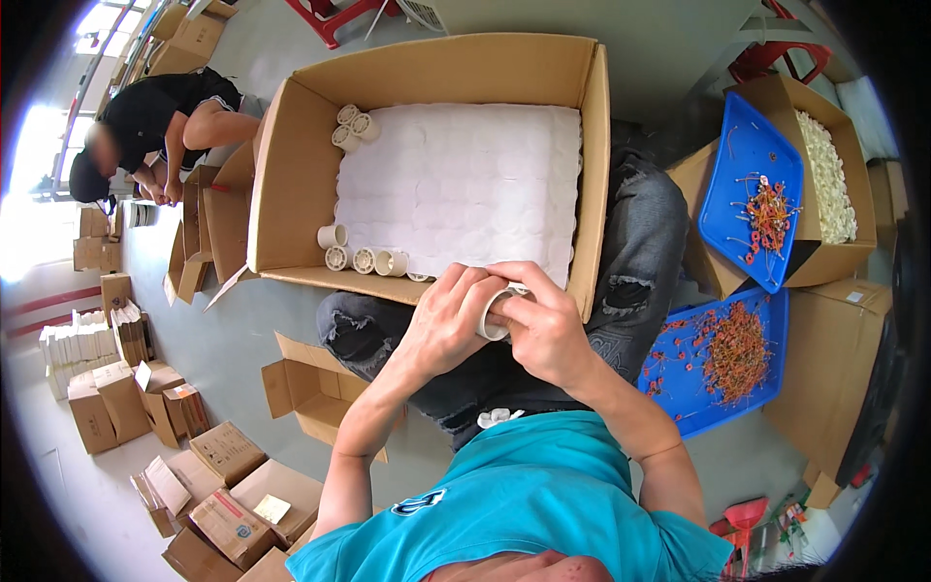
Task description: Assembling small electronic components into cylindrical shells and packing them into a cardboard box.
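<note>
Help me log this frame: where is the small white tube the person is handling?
In the head view, the white tube sits just below centre, gripped between the left hand and right hand, over the lap, near the big cardboard box's front edge.

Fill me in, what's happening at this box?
A seated person holds a small white ring in both hands, left hand and right hand, just over the near edge of a big open carton. The carton is lined with a white sheet, with a few white rings along its left and near sides. Blue trays with orange parts sit to the person's right. Another person works on the floor at far left.
</note>
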The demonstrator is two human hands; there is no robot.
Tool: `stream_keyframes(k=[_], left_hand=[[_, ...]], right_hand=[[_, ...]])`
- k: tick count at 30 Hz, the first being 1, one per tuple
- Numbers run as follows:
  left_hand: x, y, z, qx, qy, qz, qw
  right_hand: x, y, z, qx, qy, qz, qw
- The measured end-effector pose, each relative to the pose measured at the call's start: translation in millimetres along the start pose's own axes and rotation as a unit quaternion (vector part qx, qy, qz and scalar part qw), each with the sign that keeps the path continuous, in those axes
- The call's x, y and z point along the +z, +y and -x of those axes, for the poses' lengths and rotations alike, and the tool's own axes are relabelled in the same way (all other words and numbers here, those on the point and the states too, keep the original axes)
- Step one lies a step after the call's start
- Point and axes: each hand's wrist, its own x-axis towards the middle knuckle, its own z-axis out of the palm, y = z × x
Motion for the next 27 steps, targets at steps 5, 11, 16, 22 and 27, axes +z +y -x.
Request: stream_keyframes(k=[5,11,16,22,27], left_hand=[[3,3,-1,-0.002,0.008,-0.014,1.000],[0,6,-3,-0.008,-0.025,-0.024,0.999],[3,5,0,0.000,-0.042,-0.057,0.997],[9,-2,8,-0.021,-0.003,0.036,0.999],[6,-3,11,-0.048,0.021,0.106,0.993]], right_hand=[[0,2,3,0.012,0.019,-0.048,0.999],[0,1,6,-0.011,0.008,0.021,1.000],[5,3,10,0.042,0.010,-0.031,0.999],[5,6,8,0.067,0.017,-0.095,0.993],[-2,-4,-1,0.060,-0.036,-0.082,0.994]])
